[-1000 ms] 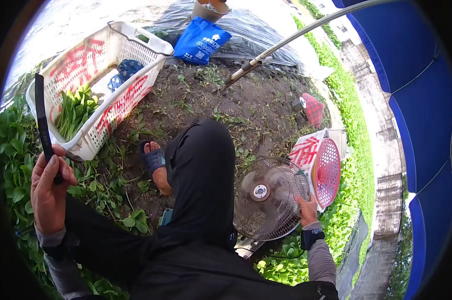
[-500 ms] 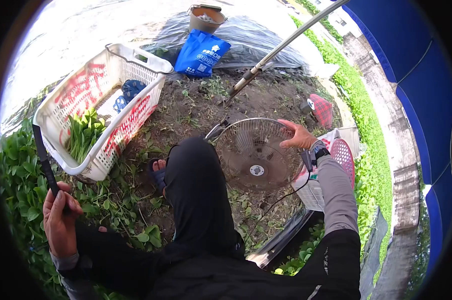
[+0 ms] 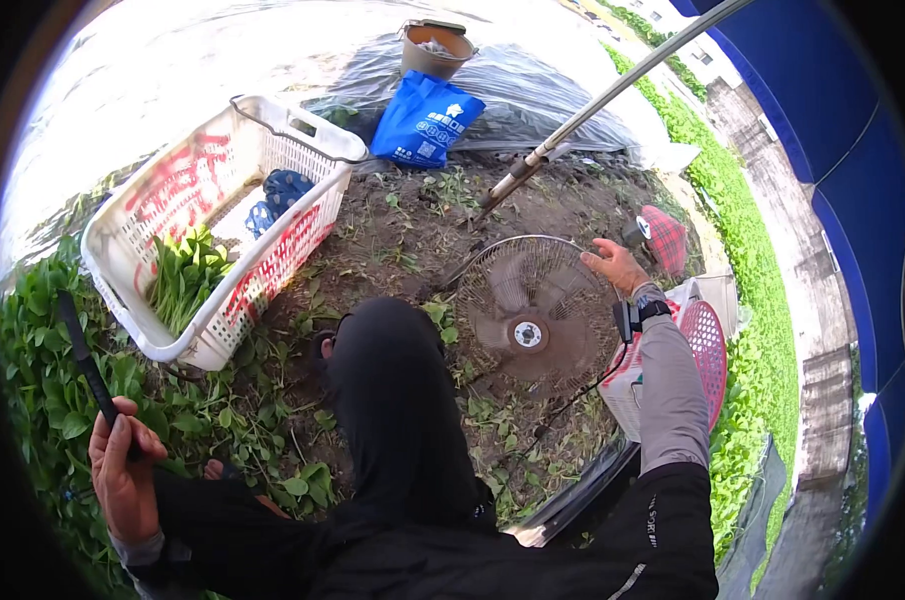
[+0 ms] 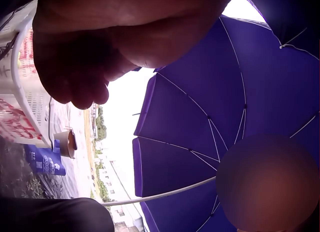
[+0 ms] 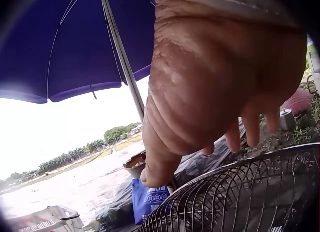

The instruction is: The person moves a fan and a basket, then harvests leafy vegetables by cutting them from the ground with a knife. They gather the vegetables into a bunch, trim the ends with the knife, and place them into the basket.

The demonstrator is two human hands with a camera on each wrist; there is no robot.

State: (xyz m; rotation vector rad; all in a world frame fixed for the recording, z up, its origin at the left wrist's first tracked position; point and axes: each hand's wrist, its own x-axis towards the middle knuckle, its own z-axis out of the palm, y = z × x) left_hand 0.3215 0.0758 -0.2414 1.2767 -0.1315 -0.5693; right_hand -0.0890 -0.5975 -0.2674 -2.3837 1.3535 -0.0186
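In my left hand (image 3: 123, 465) is a slim, dark knife-like tool (image 3: 85, 360), gripped between thumb and fingers and pointing up and away over the leaves. My right hand (image 3: 616, 268) is at the upper right rim of an electric fan (image 3: 529, 335), its fingers loosely extended. In the right wrist view the palm and fingers of that hand (image 5: 215, 92) hang over the wire guard (image 5: 235, 192), holding nothing. The fan stands on the soil right of my knee, with a black cord (image 3: 578, 395) running toward me. In the left wrist view the tool is hidden.
A white crate (image 3: 318, 215) at the left holds leafy greens (image 3: 188, 280) and a blue dotted cloth (image 3: 281, 192). Beyond are a blue bag (image 3: 428, 120) and a bucket (image 3: 438, 55). A pole (image 3: 593, 105) slants up to a blue umbrella (image 3: 823, 170). A pink basket (image 3: 706, 350) stands right.
My right hand has gone from the fan's right side to its upper rim and then come off it. The fan has moved forward, and its blades look sharper than before. The left hand keeps its tool.
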